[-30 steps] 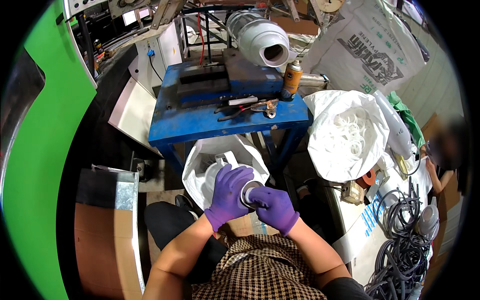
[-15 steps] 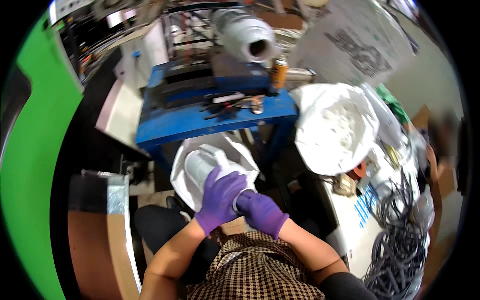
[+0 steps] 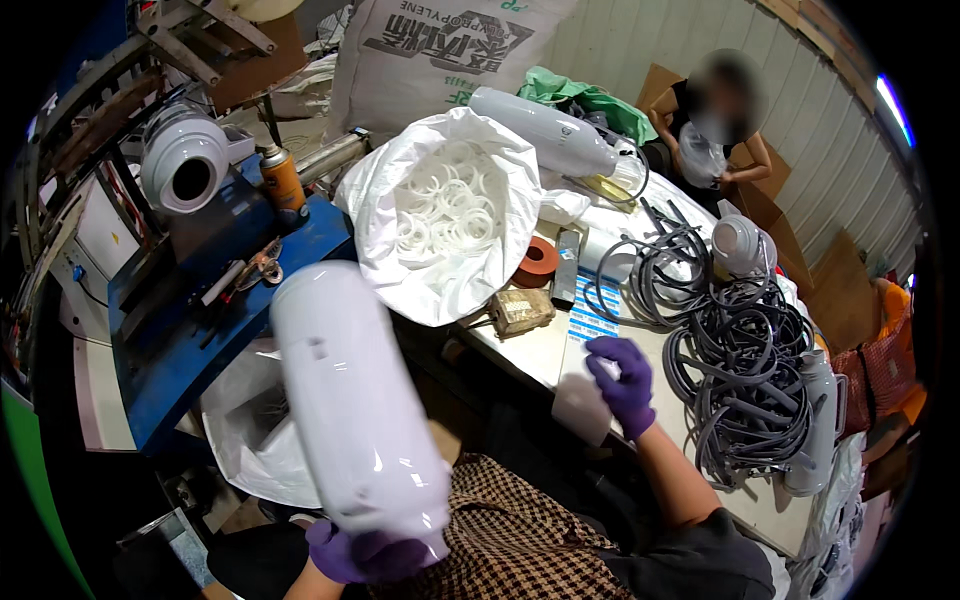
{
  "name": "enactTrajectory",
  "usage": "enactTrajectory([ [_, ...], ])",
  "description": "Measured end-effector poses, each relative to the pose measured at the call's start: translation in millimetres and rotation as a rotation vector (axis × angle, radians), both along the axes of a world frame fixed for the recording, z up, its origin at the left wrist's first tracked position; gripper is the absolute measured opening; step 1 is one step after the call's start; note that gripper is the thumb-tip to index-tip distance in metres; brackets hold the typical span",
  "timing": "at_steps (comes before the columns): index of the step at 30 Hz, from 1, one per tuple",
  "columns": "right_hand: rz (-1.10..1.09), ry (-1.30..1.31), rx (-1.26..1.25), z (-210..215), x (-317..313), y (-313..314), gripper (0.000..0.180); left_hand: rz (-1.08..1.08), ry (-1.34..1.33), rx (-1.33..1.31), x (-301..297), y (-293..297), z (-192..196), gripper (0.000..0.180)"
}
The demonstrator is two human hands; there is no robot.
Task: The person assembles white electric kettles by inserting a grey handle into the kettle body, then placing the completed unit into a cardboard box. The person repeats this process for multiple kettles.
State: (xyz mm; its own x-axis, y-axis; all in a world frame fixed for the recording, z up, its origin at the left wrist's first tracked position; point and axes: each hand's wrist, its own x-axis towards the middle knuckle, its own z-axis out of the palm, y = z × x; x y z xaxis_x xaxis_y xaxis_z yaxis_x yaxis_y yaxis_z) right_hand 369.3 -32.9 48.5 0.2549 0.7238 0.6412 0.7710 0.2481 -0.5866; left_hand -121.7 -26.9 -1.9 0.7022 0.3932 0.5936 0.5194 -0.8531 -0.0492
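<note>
My left hand [image 3: 365, 555], in a purple glove, grips the lower end of a large glossy white plastic cylinder [image 3: 350, 400]. The cylinder stands tilted in front of me; part of the hand is hidden at its base. My right hand [image 3: 622, 382], gloved likewise, hovers over the white table [image 3: 655, 370] with its fingers bent and apart, nothing visible in them. Nearest to it lies a sheet of blue-and-white labels [image 3: 592, 318]. Beyond the cylinder is a white sack [image 3: 365, 190] full of translucent white rings [image 3: 450, 205].
Coiled grey cables [image 3: 750, 370] lie to the right, beside another white cylinder [image 3: 815, 425]. An orange-red tape roll [image 3: 538, 262] and a brown block [image 3: 522, 312] sit near the sack. A blue bench [image 3: 235, 350] holds tools and a spray can [image 3: 283, 180]. A person [image 3: 715, 130] sits at far right.
My view has swung right. The white cylinder has come up out of the white bag, held by my left hand alone. My right hand has left it and moved over the table.
</note>
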Motion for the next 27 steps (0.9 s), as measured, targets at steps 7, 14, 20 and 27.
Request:
enactTrajectory([
  [7,-0.259,-0.075,-0.376,-59,73,-13,0.031,-0.147,0.142,0.161,63,38,0,0.045],
  [14,-0.267,-0.100,-0.257,-42,58,-11,0.011,-0.223,0.111,0.180,78,61,-7,0.040],
  [20,0.202,-0.103,-0.065,42,7,45,0.008,-0.224,0.143,0.163,78,61,-12,0.047],
  [27,0.571,0.081,-0.314,80,-73,188,0.021,-0.226,0.133,0.164,80,60,-18,0.051],
])
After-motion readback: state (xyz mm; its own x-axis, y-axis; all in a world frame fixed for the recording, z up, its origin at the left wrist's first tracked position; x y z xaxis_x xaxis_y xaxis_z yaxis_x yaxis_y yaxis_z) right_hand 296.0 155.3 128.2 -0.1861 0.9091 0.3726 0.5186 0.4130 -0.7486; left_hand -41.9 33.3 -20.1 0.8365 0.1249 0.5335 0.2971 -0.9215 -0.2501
